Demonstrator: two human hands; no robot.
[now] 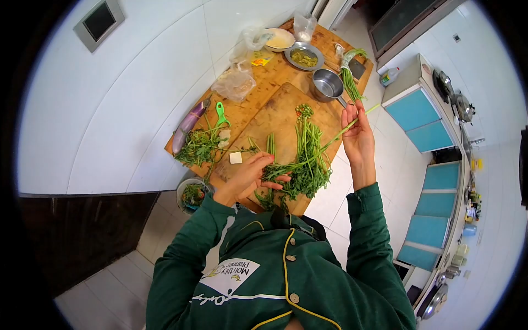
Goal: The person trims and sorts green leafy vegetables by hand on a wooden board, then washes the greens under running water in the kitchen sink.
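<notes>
A long green leafy stalk (346, 130), which looks like Chinese celery, is held over the board's right side. My right hand (360, 143), palm turned up, pinches its upper end between thumb and fingers. My left hand (247, 177) is at its leafy lower end, thumb and forefinger drawn together there and the other fingers spread; the exact grip is partly hidden by leaves. Beneath the stalk, a bunch of celery (309, 146) lies on the wooden cutting board (278, 118), leaves toward me. Small cut green pieces (303, 110) sit by the bunch's far end.
Left on the wooden table (223, 93) are an eggplant (190, 125), a green peeler (221, 114) and loose leafy trimmings (198, 147). A metal pot (326, 85), a bowl of greens (304, 57) and tied long beans (348, 71) stand behind. A bin (192, 195) with scraps sits below left.
</notes>
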